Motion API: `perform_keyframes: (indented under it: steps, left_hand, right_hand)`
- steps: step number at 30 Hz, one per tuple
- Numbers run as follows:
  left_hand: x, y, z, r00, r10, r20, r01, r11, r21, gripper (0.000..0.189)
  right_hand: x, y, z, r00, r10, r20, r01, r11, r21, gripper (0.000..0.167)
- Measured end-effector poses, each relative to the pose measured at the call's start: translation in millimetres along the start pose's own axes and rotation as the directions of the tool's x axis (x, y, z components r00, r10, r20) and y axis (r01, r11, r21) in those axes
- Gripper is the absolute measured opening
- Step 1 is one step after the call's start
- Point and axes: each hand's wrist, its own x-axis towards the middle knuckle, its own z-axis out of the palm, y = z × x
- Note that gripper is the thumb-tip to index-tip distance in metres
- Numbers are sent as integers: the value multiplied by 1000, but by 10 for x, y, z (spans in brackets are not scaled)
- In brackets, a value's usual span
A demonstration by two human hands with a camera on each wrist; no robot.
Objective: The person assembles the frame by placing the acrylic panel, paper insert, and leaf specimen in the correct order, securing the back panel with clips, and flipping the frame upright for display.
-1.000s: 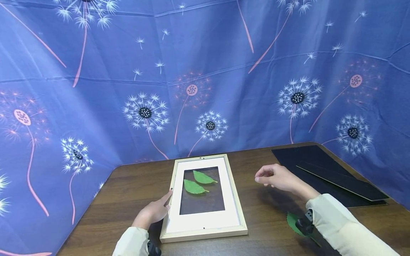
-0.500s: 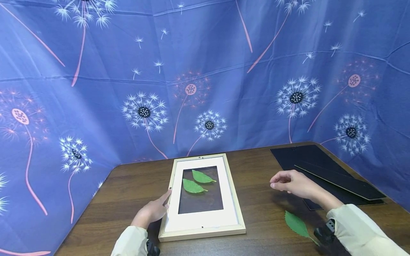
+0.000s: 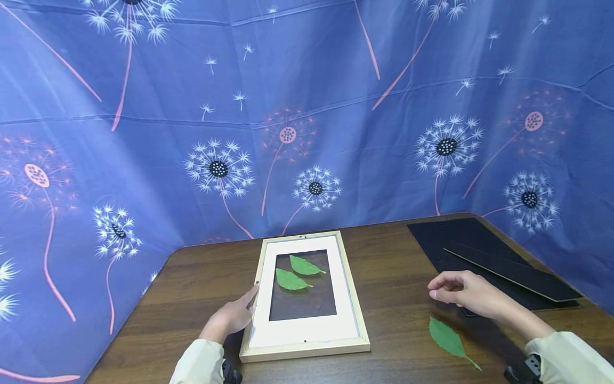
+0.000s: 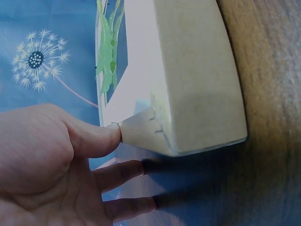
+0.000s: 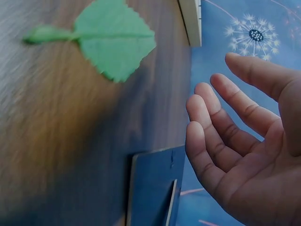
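Note:
A pale wooden picture frame (image 3: pixel 305 352) with a white mat (image 3: pixel 316 329) lies flat on the table. Two green leaves, an upper leaf (image 3: pixel 305 265) and a lower leaf (image 3: pixel 290 280), lie in the mat's dark window. My left hand (image 3: pixel 231 318) touches the frame's left edge with straight fingers; the left wrist view shows its thumb (image 4: pixel 96 141) against the wood. Above the table at the right, my right hand (image 3: pixel 472 292) hovers with loosely bent fingers and holds nothing. Below it a third leaf (image 3: pixel 447 337) lies on the wood, apart from the hand, its stem towards the front right.
Black boards (image 3: pixel 448 232) lie at the table's back right, with a narrower board (image 3: pixel 513 272) resting slantwise on top. A blue dandelion-print cloth (image 3: pixel 364 160) hangs behind the brown wooden table (image 3: pixel 384 320).
My right hand has moved to the right, away from the frame, and the third leaf is now uncovered from under the right wrist. The left hand stays at the frame's edge.

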Motion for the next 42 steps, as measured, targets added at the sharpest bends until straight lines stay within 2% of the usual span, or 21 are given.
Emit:
perform_keyframes:
  steps: [5,21,29,42]
  left_hand:
    - [14,7,12,1000,-3,-4,3,1000,9,55]
    - [4,14,-3,999,-21,24,21,1000,5,56]
    - [9,23,-6,999,-24,27,24,1000,-7,56]
    - [8,6,4,1000,-19,20,19,1000,-2,55]
  right_hand:
    - [-120,120,-29,1000,-6,9,6,1000,18,28]
    - [-432,380,70,992,-117,52,118,993,-14,16]
    - [-537,376,80,987,-113,115,111,994,21,17]
    - [-632,408,194,986,-80,143,80,997,3,12]
